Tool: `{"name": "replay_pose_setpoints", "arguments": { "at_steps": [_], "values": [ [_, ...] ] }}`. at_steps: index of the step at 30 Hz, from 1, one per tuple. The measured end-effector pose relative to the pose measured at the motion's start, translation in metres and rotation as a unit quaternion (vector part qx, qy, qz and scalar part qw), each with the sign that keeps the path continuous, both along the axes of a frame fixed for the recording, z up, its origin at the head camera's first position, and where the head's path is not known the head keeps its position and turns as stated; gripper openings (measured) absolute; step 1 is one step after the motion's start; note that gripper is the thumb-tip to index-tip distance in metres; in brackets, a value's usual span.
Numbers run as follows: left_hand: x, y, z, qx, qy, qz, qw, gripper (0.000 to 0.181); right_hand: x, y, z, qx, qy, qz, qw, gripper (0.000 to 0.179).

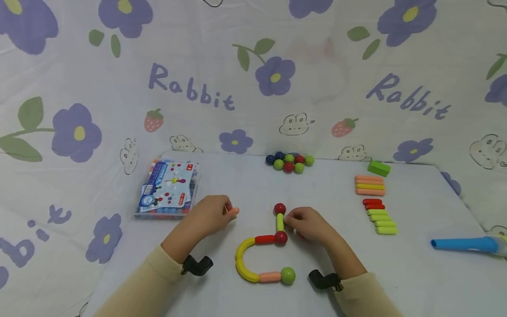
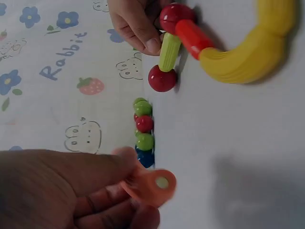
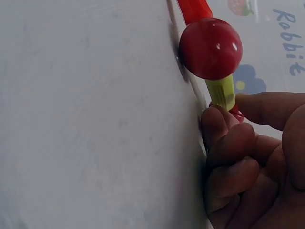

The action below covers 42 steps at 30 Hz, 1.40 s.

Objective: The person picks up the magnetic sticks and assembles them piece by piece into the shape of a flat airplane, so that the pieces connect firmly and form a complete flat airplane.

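Note:
My left hand [image 1: 210, 216] pinches an orange magnetic stick [image 2: 153, 188] between thumb and fingers, lifted left of the assembled pieces; a pale round disc shows in its end. With thumb and fingertips my right hand [image 1: 310, 224] pinches a yellow-green stick [image 1: 280, 222]. That stick joins an upper red ball [image 1: 279, 208] to a lower red ball [image 3: 211, 48]. From the lower ball runs a red stick [image 1: 264, 239], then yellow curved pieces [image 1: 239, 253], a light orange stick [image 1: 270, 277] and a green ball [image 1: 288, 275], lying on the table as an open hook shape.
A clear plastic box with a printed sheet [image 1: 168, 187] stands at the left. Several coloured balls [image 1: 289, 167] cluster at the back. Rows of sticks [image 1: 370, 186] and a green block [image 1: 379, 168] lie to the right, with a blue tube-shaped object [image 1: 463, 244] near the right edge.

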State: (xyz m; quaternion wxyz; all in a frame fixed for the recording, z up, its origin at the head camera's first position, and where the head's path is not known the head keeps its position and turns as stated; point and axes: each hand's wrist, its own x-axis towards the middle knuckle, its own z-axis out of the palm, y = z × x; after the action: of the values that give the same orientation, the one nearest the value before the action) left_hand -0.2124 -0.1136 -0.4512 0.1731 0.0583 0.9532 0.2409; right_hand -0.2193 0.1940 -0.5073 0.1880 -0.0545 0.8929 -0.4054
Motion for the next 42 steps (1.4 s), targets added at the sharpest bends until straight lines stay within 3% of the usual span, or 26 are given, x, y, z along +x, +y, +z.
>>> {"name": "replay_pose_setpoints", "arguments": {
  "at_steps": [4, 9, 12, 15, 25, 32, 42],
  "values": [
    [-0.036, 0.023, 0.000, 0.015, -0.018, -0.004, 0.9997, 0.030, -0.002, -0.004, 0.001, 0.003, -0.020, -0.013, 0.9997, 0.025],
    [-0.078, 0.048, -0.014, 0.033, -0.036, 0.003, 0.9988, 0.033, -0.003, -0.010, 0.004, 0.024, -0.035, -0.036, 0.9984, 0.030],
    [-0.097, 0.059, -0.022, 0.049, -0.052, 0.014, 0.9974, 0.031, -0.002, -0.013, 0.004, 0.033, -0.035, -0.041, 0.9980, 0.033],
    [-0.109, 0.066, -0.026, 0.066, -0.070, 0.029, 0.9950, 0.030, -0.003, -0.017, 0.005, 0.036, -0.033, -0.042, 0.9979, 0.034],
    [-0.125, 0.092, -0.036, 0.109, -0.118, 0.063, 0.9851, 0.034, -0.002, -0.018, 0.003, 0.038, -0.043, -0.047, 0.9973, 0.032],
    [-0.125, 0.108, -0.040, 0.149, -0.138, 0.072, 0.9766, 0.032, -0.003, -0.017, -0.001, 0.031, -0.038, -0.040, 0.9980, 0.032],
    [-0.120, 0.114, -0.037, 0.149, -0.151, 0.061, 0.9753, 0.029, -0.002, -0.016, -0.001, 0.026, -0.037, -0.042, 0.9981, 0.030]
  ]
}}
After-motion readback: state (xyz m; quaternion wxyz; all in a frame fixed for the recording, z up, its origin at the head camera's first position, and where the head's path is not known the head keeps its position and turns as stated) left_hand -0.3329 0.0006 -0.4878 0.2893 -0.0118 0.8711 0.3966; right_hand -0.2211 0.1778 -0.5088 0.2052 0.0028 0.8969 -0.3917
